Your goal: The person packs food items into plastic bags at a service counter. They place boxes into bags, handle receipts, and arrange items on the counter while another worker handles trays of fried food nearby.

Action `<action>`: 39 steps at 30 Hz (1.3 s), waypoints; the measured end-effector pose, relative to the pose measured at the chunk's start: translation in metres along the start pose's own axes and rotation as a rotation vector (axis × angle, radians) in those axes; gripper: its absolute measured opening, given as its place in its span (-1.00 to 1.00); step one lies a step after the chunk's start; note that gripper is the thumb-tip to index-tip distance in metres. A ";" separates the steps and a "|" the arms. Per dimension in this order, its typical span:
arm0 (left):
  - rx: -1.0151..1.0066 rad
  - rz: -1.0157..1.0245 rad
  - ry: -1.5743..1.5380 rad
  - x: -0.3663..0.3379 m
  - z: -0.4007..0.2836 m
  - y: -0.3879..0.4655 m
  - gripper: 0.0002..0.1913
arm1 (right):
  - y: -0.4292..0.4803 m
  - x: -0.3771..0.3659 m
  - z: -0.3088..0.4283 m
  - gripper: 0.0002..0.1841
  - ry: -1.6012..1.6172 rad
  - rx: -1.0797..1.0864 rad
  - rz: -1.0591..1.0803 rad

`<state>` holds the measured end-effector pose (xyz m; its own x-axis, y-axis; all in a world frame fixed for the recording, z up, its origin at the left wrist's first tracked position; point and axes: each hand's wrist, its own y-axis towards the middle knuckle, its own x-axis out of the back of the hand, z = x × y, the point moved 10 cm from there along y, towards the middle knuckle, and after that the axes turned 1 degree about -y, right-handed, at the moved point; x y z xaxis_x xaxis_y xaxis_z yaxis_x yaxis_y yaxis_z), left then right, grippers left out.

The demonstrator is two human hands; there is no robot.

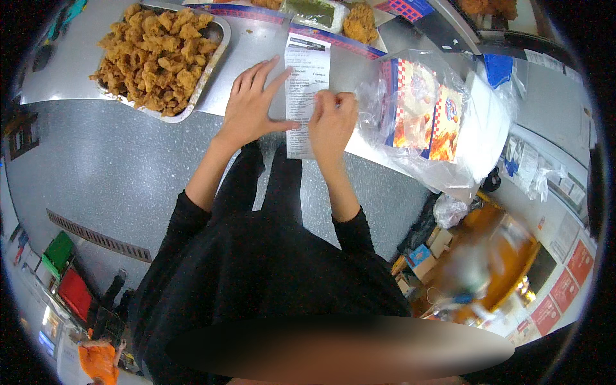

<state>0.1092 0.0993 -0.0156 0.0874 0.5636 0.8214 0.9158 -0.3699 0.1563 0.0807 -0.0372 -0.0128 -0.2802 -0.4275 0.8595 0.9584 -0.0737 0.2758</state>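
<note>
A long printed paper receipt (299, 139) lies over the front edge of a steel counter (214, 94). My left hand (255, 103) is spread at its left side, thumb and fingertips reaching its edge, holding nothing. My right hand (334, 115) is over the receipt's right side with curled fingers; whether it pinches the paper is unclear. To the right, a clear plastic bag (370, 115) holds printed food boxes (415, 106). Behind the receipt stands an open paper box (337, 42) with a fried chicken piece (361, 24) and a wrapped item (315, 14).
A metal tray (224, 36) heaped with fried chicken pieces (159, 57) stands at the left, overhanging the front edge. White bags (491, 130) lie at the far right. Cardboard boxes (439, 240) sit below right. A person in orange (98, 358) is at the lower left.
</note>
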 end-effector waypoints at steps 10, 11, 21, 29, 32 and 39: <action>-0.013 0.016 0.051 -0.003 -0.001 -0.001 0.03 | 0.047 0.004 -0.030 -0.79 0.032 -0.125 -0.196; -0.015 0.020 0.051 -0.003 -0.002 -0.001 0.03 | 0.050 -0.010 -0.030 -0.77 0.068 -0.119 -0.070; 0.167 -0.203 -0.548 0.032 0.004 0.000 -0.18 | 0.024 0.175 -0.081 -0.68 0.602 -0.380 -0.052; 0.537 -0.545 -0.010 0.041 0.029 0.070 -0.61 | 0.173 0.279 -0.367 -0.46 0.411 -0.395 -0.250; 0.722 -0.482 -0.240 0.010 0.056 0.082 -0.60 | 0.237 0.191 -0.432 -0.55 0.365 -0.293 0.010; 0.677 -0.575 -0.360 0.009 0.046 0.079 -0.67 | 0.284 0.161 -0.378 -0.41 -0.544 -0.241 -0.097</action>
<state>0.2002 0.1095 -0.0210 -0.4347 0.7608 0.4820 0.8783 0.4763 0.0402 0.3283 -0.4675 0.0409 -0.2938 0.1089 0.9496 0.8946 -0.3187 0.3133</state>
